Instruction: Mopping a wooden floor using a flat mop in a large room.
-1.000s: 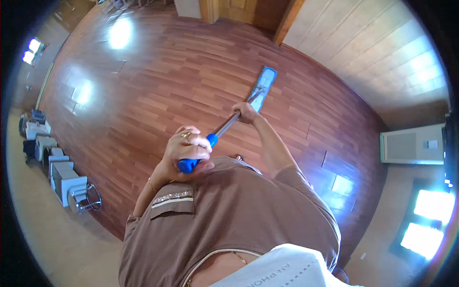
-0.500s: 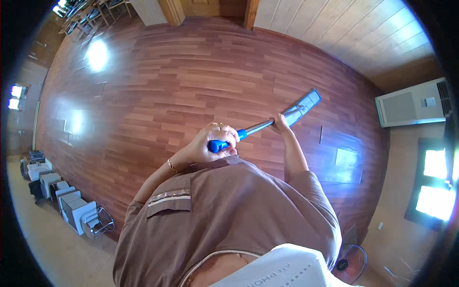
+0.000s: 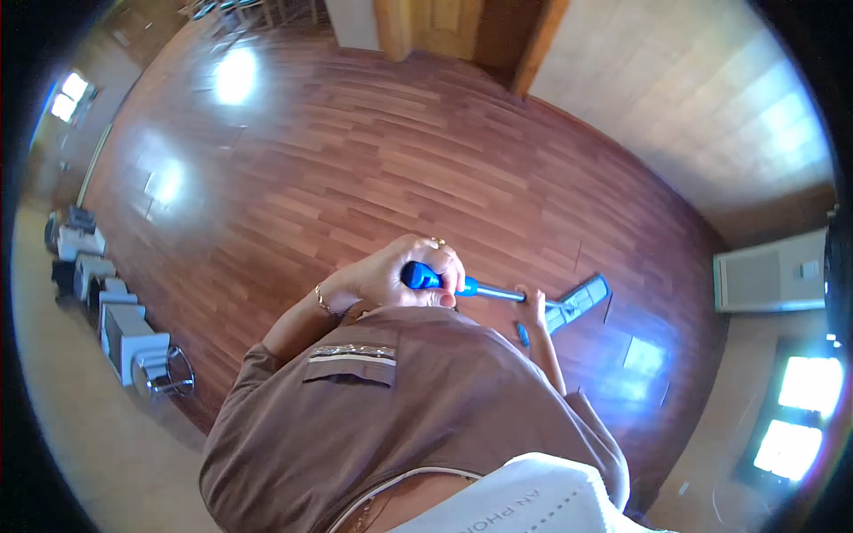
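Note:
A flat mop (image 3: 498, 292) with a metal pole slants across in front of my body. Wrapped round the blue grip at its upper end is my left hand (image 3: 413, 271), closed, with a bracelet at the wrist and a ring. Farther down the pole, my right hand (image 3: 533, 311) is closed round it, its fingers partly hidden. Beyond that hand the long, flat grey-blue mop head (image 3: 585, 298) rests at floor level to the right. A small blue piece (image 3: 522, 334) shows beside the right forearm; what it belongs to is unclear.
Wood-plank floor (image 3: 338, 178) spreads ahead, shiny under window light. Appliance-like boxes and a chrome-framed item (image 3: 169, 373) line the left wall. A white floor-standing unit (image 3: 773, 274) stands at the right wall. A doorway (image 3: 462, 35) and chair legs are at the far side.
The mop head has swung toward me and slightly right, with my right hand moving along. My left hand keeps hold of the grip. The whole view has turned somewhat.

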Demonstrator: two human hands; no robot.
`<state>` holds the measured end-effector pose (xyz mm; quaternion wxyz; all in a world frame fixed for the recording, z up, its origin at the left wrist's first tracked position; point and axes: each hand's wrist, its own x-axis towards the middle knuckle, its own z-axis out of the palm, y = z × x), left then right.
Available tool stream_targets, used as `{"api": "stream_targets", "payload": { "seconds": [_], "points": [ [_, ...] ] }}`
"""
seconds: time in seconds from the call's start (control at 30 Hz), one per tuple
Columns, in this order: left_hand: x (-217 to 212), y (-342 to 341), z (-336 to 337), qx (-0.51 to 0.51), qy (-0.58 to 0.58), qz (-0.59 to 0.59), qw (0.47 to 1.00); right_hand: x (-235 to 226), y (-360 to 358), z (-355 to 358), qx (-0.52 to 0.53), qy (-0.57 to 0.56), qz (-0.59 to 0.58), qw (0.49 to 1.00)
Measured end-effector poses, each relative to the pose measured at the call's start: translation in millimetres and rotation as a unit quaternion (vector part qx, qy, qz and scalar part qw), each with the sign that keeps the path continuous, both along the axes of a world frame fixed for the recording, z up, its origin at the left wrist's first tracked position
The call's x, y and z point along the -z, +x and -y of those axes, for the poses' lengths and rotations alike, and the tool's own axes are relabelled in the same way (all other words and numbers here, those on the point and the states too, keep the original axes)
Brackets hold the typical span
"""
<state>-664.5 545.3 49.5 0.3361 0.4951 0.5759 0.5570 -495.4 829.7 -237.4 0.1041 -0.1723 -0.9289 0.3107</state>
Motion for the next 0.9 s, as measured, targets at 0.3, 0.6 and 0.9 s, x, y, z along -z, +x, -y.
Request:
{"api": "stream_targets", "payload": {
  "seconds": [0.3,0.6,0.9],
  "points": [
    [-48,22,67,-0.057,0.098,-0.160,0.981,-28,-64,54,-0.147,-0.105,-0.062,0.982],
    [-100,55,139,-0.121,0.130,-0.340,0.924,-74,-142,167,-0.362,-0.162,-0.067,0.915],
    [-118,86,192,-0.131,0.135,-0.424,0.886,-68,-175,313,-0.526,-0.279,-0.031,0.802]
  ]
}}
